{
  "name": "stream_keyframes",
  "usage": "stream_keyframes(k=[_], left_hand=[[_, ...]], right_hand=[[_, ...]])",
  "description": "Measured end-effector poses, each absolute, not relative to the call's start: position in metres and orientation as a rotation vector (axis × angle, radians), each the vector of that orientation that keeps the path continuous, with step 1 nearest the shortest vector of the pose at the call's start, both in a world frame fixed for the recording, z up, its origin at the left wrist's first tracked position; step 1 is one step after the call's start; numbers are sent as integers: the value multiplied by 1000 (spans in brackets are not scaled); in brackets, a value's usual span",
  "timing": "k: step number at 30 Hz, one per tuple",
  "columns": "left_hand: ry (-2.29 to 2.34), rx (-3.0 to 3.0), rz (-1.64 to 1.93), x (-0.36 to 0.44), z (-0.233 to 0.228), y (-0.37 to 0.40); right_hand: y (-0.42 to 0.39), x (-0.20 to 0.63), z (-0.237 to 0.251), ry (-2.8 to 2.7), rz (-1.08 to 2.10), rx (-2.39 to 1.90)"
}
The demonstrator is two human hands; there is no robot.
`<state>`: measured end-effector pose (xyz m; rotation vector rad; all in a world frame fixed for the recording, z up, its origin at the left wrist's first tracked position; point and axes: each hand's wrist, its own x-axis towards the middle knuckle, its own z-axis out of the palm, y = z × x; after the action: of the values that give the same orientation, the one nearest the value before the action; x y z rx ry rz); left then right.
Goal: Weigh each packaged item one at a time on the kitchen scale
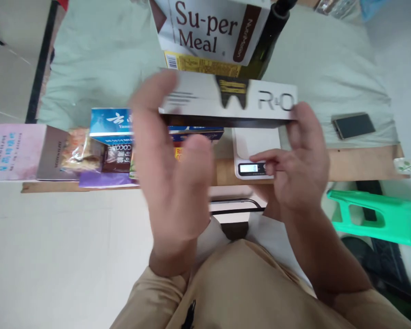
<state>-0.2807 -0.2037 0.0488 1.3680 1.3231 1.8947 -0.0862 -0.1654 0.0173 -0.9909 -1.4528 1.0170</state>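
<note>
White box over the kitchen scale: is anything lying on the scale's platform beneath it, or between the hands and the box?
Nothing visible. The white box is held at both ends by the left hand and right hand, above the kitchen scale. The visible part of the platform looks bare; the rest is hidden by the box.

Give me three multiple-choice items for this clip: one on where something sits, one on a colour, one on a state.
1. Where is the phone?
A. on the scale
B. on the table, right of the scale
C. in the left hand

2. What colour is the stool at lower right?
A. green
B. red
C. black

3. How is the white box held?
A. lying on the floor
B. by one hand only
C. between both hands, above the scale

Key: 1 B, it lies apart to the right of the scale. 2 A, plainly green plastic. 3 C, left hand and right hand flank its ends.
</note>
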Motion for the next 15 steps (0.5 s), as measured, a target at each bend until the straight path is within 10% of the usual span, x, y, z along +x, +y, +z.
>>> stream_keyframes(k=[15], left_hand=[[1539,1523,940,-188,13,-170]], right_hand=[[-138,16,-55,-1441,924,-1401]])
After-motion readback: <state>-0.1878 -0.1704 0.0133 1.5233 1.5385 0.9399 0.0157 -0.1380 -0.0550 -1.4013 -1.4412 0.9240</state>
